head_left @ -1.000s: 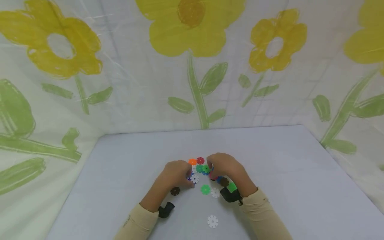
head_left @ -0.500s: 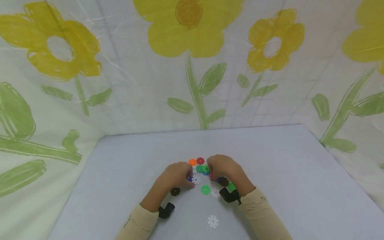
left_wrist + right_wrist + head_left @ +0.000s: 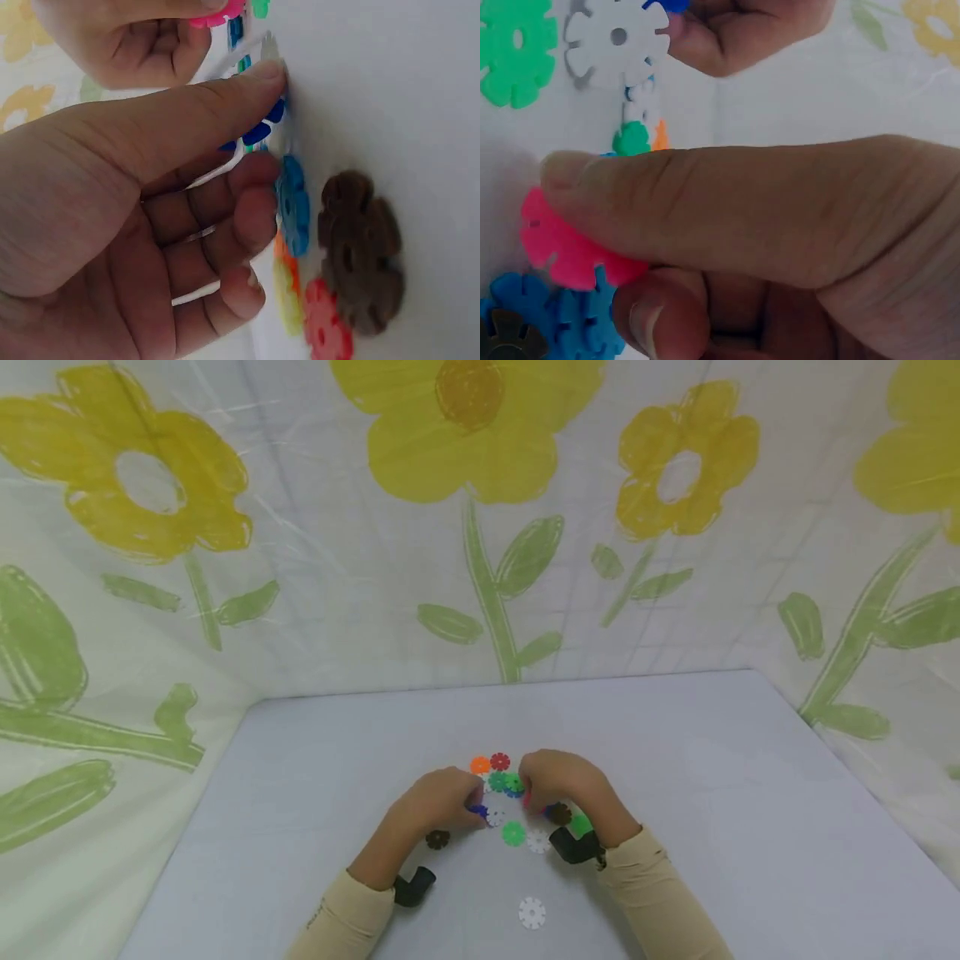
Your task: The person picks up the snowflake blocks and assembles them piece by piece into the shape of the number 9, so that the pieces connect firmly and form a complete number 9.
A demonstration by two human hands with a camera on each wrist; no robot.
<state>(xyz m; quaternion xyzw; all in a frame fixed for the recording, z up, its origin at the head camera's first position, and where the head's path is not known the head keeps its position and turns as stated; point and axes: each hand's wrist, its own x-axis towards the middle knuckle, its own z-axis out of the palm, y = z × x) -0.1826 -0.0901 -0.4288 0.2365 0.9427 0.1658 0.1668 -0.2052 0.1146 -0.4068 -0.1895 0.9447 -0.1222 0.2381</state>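
My left hand [image 3: 444, 800] pinches a dark blue notched plastic disc [image 3: 256, 135] between thumb and fingers, just above the table. A white notched disc [image 3: 619, 37] sticks out from the blue one toward the right; whether the two interlock I cannot tell. Across a small gap, my right hand [image 3: 561, 778] holds a pink notched disc [image 3: 574, 247] between thumb and index finger. Its far edge hides behind the thumb. Near the right fingers lie blue discs [image 3: 570, 319] and a brown disc [image 3: 558, 814]. Another brown disc [image 3: 360, 255] lies beside the left hand.
Behind the hands lie orange [image 3: 480, 765], red [image 3: 500, 762] and green discs [image 3: 498, 782]. A green disc [image 3: 513, 833] and a white disc [image 3: 538, 841] lie between the forearms, with another white disc [image 3: 532, 912] closer in. A flowered curtain [image 3: 345, 610] hangs behind the white table [image 3: 337, 735].
The white disc by my left hand has shifted slightly right and nearer, and more of the dark blue disc shows. My right hand has come slightly nearer, still holding the pink disc.
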